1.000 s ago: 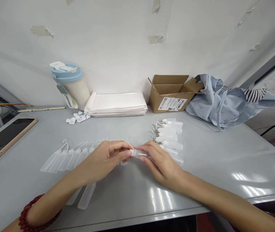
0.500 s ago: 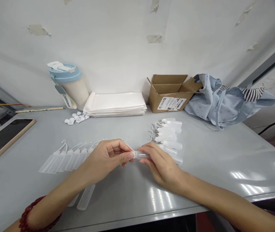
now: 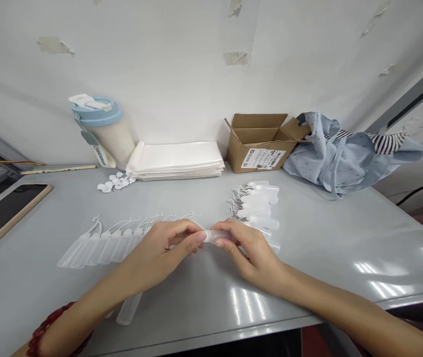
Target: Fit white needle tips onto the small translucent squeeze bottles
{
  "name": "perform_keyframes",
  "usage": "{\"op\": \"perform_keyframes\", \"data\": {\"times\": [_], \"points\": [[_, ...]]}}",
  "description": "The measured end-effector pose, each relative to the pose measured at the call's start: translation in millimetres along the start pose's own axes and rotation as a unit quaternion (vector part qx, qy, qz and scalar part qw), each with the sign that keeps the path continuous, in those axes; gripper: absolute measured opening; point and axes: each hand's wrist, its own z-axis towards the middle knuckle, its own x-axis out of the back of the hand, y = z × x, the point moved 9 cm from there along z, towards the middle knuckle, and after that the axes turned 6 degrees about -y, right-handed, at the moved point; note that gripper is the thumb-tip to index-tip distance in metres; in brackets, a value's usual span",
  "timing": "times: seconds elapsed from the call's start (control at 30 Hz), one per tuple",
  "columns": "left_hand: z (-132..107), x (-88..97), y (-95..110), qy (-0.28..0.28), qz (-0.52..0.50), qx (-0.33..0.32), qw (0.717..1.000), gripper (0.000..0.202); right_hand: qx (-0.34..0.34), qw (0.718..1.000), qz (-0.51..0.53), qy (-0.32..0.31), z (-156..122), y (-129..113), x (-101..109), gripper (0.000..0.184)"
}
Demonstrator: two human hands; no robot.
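Between my hands, above the grey table (image 3: 326, 238), a small translucent plastic tube (image 3: 217, 236) lies roughly level, its neck to the left. My left hand (image 3: 176, 245) pinches the white neck end between thumb and fingers; a thin pale strap shows behind the fingertips. Around the tube's body, my right hand (image 3: 250, 250) has its thumb and fingers closed. Similar tubes with thin straps lie in a slanted row (image 3: 96, 250) beside my left hand. Past my right hand is another group of tubes (image 3: 259, 210). A loose tube (image 3: 129, 310) is partly hidden under my left forearm.
Several small white caps (image 3: 115, 183) lie near a stack of white envelopes (image 3: 178, 158). Along the wall stand a blue-lidded cup (image 3: 111, 134), an open cardboard box (image 3: 259, 148) and a light-blue cloth bag (image 3: 326, 158). A phone (image 3: 7, 213) rests at the far left.
My right thumb and fingers have shifted on the tube's body and are more bent. The left hand keeps its pinch at the neck. The whole view has moved slightly.
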Motion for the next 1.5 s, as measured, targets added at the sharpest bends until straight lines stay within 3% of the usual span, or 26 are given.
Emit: {"op": "perform_keyframes", "data": {"times": [0.1, 0.33, 0.6, 0.97, 1.1, 1.27, 1.4, 1.5], "points": [[-0.6, -3.8, 1.6, -0.016, 0.053, -0.009, 0.998, 0.034, 0.008, 1.000, 0.000, -0.003, -1.3, 0.7, -1.2, 0.021], [-6.5, -2.5, 6.0, 0.033, 0.134, -0.073, 0.988, 0.021, -0.018, 0.999, 0.022, -0.018, -1.4, 4.8, -2.1, 0.019], [-5.8, -9.6, 14.5, 0.001, 0.197, -0.099, 0.975, 0.041, 0.057, 0.998, -0.013, 0.008, -4.2, -9.8, 0.3, 0.020], [-13.3, -9.4, 24.0, 0.045, 0.199, -0.196, 0.959, 0.016, -0.012, 0.998, 0.033, -0.043, -1.1, 0.5, -1.3, 0.021], [-10.8, -9.7, 17.5, 0.028, 0.189, -0.159, 0.969, 0.021, 0.008, 0.999, 0.021, -0.031, -2.3, -4.3, -1.1, 0.021], [-7.8, -12.4, 11.5, -0.003, 0.194, -0.098, 0.976, 0.039, 0.093, 0.995, -0.043, 0.018, -6.9, -16.5, 1.9, 0.019], [-6.4, -14.5, 14.9, -0.037, 0.151, -0.091, 0.984, 0.043, 0.166, 0.981, -0.089, 0.037, -11.3, -27.5, 0.1, 0.023], [-6.0, -15.8, 18.1, -0.050, 0.147, -0.101, 0.983, 0.044, 0.183, 0.977, -0.104, 0.037, -12.5, -30.4, -0.8, 0.023]]}}
